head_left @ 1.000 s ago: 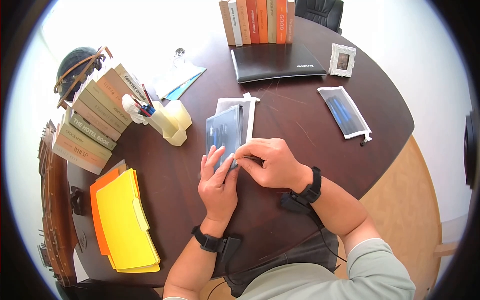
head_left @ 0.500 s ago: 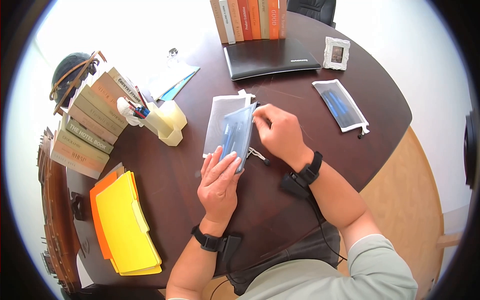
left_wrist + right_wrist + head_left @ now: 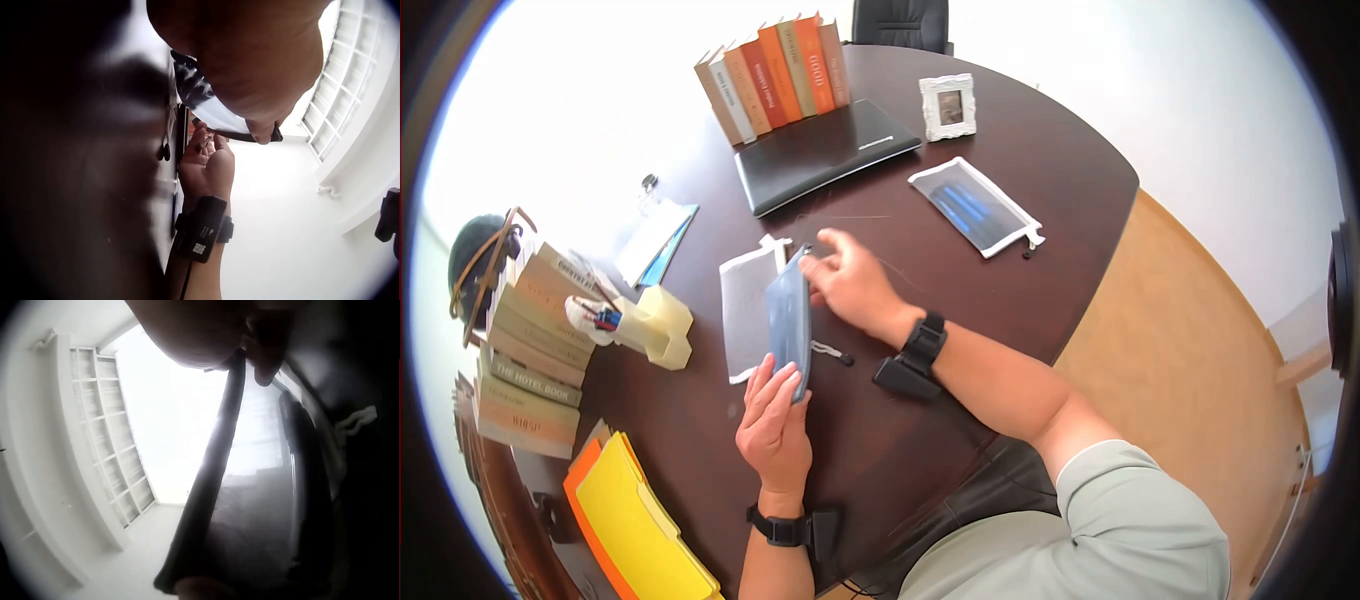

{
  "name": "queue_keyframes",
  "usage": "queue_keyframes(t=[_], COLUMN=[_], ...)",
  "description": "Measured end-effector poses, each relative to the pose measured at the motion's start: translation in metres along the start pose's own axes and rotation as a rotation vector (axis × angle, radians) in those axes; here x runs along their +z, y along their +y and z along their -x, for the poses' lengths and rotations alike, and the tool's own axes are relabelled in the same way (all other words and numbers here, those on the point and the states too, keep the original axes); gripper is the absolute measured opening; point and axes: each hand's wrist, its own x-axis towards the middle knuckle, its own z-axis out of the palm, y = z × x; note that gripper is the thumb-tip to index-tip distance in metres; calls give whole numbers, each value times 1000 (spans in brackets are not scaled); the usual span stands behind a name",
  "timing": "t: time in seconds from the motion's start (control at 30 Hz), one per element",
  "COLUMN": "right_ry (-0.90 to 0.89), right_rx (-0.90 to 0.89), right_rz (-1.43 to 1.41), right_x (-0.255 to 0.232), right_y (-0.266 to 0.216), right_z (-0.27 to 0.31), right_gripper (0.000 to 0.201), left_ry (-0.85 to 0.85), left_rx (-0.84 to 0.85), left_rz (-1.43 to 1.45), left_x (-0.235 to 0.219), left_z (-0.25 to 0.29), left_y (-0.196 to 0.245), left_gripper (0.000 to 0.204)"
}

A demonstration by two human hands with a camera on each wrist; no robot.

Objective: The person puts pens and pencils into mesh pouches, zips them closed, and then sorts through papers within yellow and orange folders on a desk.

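My left hand (image 3: 775, 435) grips the near end of a bluish see-through zip pouch (image 3: 788, 315), held tilted up on its edge. At the pouch's far top corner, the thumb and fingers of my right hand (image 3: 855, 285) pinch the zipped edge. The right wrist view shows this dark edge (image 3: 209, 469) running straight between both hands. Dark pen-like shapes lie inside the pouch (image 3: 306, 469). Beneath it on the table lies a white-edged mesh pouch (image 3: 743, 310), partly covered, its zip cord (image 3: 832, 353) sticking out at the right.
Another mesh pouch (image 3: 980, 210) with blue pens lies to the right. A black laptop (image 3: 825, 160), upright books (image 3: 775, 75) and a white picture frame (image 3: 948, 107) stand behind. On the left are a cream pen holder (image 3: 665, 330), stacked books (image 3: 535, 350) and yellow folders (image 3: 635, 510).
My right hand has moved from the pouch's near end along the zipped edge to its far corner. The pouch now stands more on edge. The head view has swung right.
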Motion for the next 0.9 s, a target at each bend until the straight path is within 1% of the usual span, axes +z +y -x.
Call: queue_keyframes(t=[0.03,0.07,0.13,0.2,0.23,0.33,0.43,0.53,0.6,0.67,0.7,0.8,0.83,0.9], right_ry=[-55,-94,-311,-405,-453,-409,-242,-48,110,270,337,453,482,533], right_rx=[47,63,127,183,212,105,-66,-66,-108,-149,-146,-182,-148,-166], right_rz=[4,30,76,206,271,298,121,-89,-192,-294,-312,-320,-322,-359], right_x=[3,8,7,7,7,4,3,-5,-12,-20,-23,-32,-35,-42], right_y=[-6,-10,-22,-40,-43,-36,-13,-21,-25,-29,-33,-32,-32,-28], right_z=[6,11,19,28,30,29,15,5,-3,-11,-12,-19,-20,-27], right_gripper=[66,63,57,49,46,40,37,38,35,32,25,26,25,25], left_ry=[7,14,-24,-30,-65,-141,-144,-119,-122,-120,-119,-106,-105,-100], left_rx=[-25,-53,-89,-115,-114,-131,-206,-307,-363,-373,-378,-402,-415,-442], left_rz=[17,30,61,70,79,65,8,25,43,45,46,63,75,99], left_x=[1,1,1,1,1,-1,-2,-3,-3,-3,-2,-1,-1,-1], left_z=[1,1,1,1,1,0,-3,-3,-2,-2,-1,-2,-2,-2], left_y=[-2,-3,-3,-3,-3,-2,3,-2,-3,-4,-5,-5,-5,-4], left_gripper=[24,24,27,29,29,32,37,41,40,39,39,38,37,36])
